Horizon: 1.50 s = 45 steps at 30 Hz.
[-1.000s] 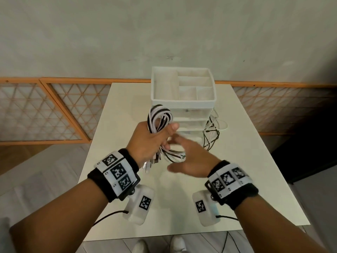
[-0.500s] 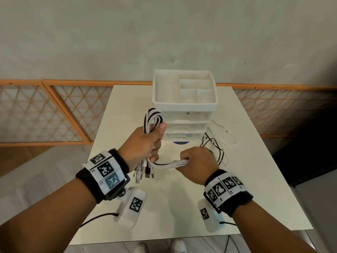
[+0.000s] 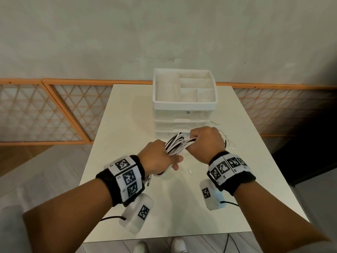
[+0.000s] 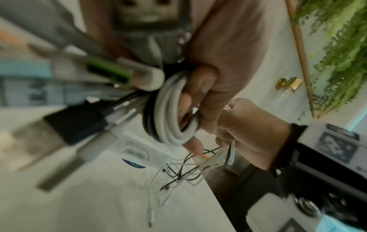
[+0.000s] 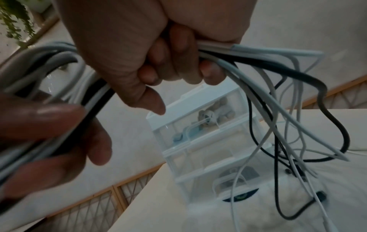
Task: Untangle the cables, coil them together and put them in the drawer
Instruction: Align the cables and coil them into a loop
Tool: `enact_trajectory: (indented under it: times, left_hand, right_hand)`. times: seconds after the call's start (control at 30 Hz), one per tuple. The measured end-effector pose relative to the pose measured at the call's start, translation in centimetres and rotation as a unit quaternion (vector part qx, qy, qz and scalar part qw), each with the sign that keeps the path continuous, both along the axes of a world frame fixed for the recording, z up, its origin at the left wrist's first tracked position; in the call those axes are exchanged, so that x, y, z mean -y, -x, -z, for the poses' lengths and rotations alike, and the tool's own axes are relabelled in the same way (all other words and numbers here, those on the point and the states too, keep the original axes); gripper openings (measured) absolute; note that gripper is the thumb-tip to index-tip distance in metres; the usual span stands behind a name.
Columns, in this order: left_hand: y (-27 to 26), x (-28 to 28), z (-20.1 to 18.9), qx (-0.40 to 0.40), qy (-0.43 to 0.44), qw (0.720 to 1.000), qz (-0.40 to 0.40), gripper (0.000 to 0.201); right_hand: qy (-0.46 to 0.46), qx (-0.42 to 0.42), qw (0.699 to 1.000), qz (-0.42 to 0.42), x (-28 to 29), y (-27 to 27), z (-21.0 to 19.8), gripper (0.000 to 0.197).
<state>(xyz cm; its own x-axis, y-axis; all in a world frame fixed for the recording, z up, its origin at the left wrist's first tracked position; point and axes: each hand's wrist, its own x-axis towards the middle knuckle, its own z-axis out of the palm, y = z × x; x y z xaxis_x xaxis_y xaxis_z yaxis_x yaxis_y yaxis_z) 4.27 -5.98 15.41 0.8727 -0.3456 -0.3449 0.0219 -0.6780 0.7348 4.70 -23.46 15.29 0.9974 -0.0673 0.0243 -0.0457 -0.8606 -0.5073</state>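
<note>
A bundle of white and black cables [image 3: 176, 145] stretches between my two hands above the table. My left hand [image 3: 158, 159] grips the coiled part [image 4: 174, 113], with plug ends hanging below the wrist. My right hand [image 3: 206, 141] is a fist round the loose strands [image 5: 238, 62], which trail down onto the table [image 5: 294, 157]. The white drawer unit [image 3: 184, 114] stands just behind the hands, its drawers pushed in.
The open top tray [image 3: 184, 88] of the unit has several compartments. A thin white cable end [image 3: 189, 170] lies on the white table [image 3: 127, 128] between the wrists. Table edges run close on both sides; an orange lattice rail [image 3: 54, 110] lies beyond.
My left hand has lowered and turned the coil toward the right. The right hand has moved up and right, drawing the strands taut over the coil.
</note>
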Motion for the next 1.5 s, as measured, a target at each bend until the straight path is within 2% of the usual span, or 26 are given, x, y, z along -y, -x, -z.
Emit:
enact_trajectory:
  times: [0.1,0.2,0.27,0.37,0.5,0.6,0.67,0.73,0.83,0.87,0.93,1.03,1.1,1.13,1.23,1.3,1.37,1.43,1.5]
  left_hand:
    - [-0.7,-0.8,-0.5,0.033,0.042,0.996,-0.072,0.031]
    - [-1.6,-1.9,-0.6,0.025,0.163,0.971,-0.174,0.033]
    - [-1.8,-2.2,-0.7,0.017,0.202,0.958,-0.202,0.035]
    - [-1.6,-1.3,-1.0,0.0,0.234,0.945,-0.227,0.045]
    - [-1.4,0.1,-1.7,0.018,0.205,0.956,-0.208,0.067]
    - [-1.4,1.5,-2.2,0.024,0.19,0.96,-0.203,0.069]
    - [-1.5,2.1,-2.0,0.009,0.214,0.949,-0.232,0.065]
    - [-1.8,2.1,-1.7,0.019,0.241,0.932,-0.268,0.047]
    - [-2.2,1.3,-1.6,0.038,0.257,0.918,-0.299,0.024]
    - [-2.3,1.0,-1.7,0.042,0.268,0.913,-0.305,0.021]
    - [-2.7,0.4,-2.2,0.054,0.282,0.908,-0.304,0.021]
    - [-3.1,-0.7,-3.6,0.095,0.291,0.908,-0.285,0.022]
    - [-3.6,-1.5,-4.7,0.122,0.304,0.904,-0.276,0.017]
    - [-3.9,-1.9,-5.3,0.138,0.309,0.901,-0.271,0.014]
    - [-4.4,-2.9,-7.0,0.186,0.32,0.897,-0.241,0.009]
    - [-4.5,-3.2,-7.7,0.2,0.319,0.901,-0.215,0.006]
    - [-4.4,-3.1,-7.7,0.2,0.32,0.907,-0.189,0.008]
    - [-4.1,-2.6,-7.5,0.196,0.322,0.911,-0.165,0.006]
    - [-3.5,-1.8,-7.4,0.188,0.328,0.915,-0.141,0.002]
  right_hand:
    - [-0.095,0.022,0.995,-0.038,1.2,0.2,-0.7,0.025]
    - [-0.214,-0.004,0.975,-0.056,3.2,0.6,-1.2,0.02]
    - [-0.254,-0.01,0.965,-0.066,4.0,1.0,-0.7,0.016]
    - [-0.297,0.042,0.953,-0.048,3.2,1.3,0.5,0.019]
    - [-0.289,0.144,0.945,-0.05,0.5,1.4,1.1,0.015]
    - [-0.25,0.201,0.938,-0.128,-1.9,1.8,1.7,0.015]
    - [-0.23,0.216,0.932,-0.178,-3.5,2.2,2.1,0.014]
    - [-0.23,0.204,0.928,-0.21,-4.2,2.6,2.5,0.022]
    - [-0.184,0.15,0.942,-0.239,-3.6,3.0,3.5,0.057]
    - [-0.166,0.13,0.949,-0.235,-3.2,3.1,3.7,0.069]
    - [-0.161,0.07,0.965,-0.196,-2.4,3.1,4.2,0.079]
    - [-0.142,-0.007,0.981,-0.131,-0.9,3.0,5.5,0.073]
    - [-0.041,-0.018,0.992,-0.122,0.4,2.7,6.6,0.055]
    - [0.013,-0.032,0.993,-0.116,1.0,2.7,6.9,0.052]
    - [0.073,-0.147,0.981,-0.099,2.7,2.8,7.3,0.058]
    - [0.042,-0.19,0.973,-0.126,3.3,2.9,6.8,0.086]
    - [-0.074,-0.145,0.975,-0.149,3.0,2.9,4.6,0.108]
    - [-0.19,-0.087,0.963,-0.17,1.6,2.8,1.7,0.113]
    - [-0.23,-0.059,0.955,-0.179,-0.6,2.6,-0.7,0.108]
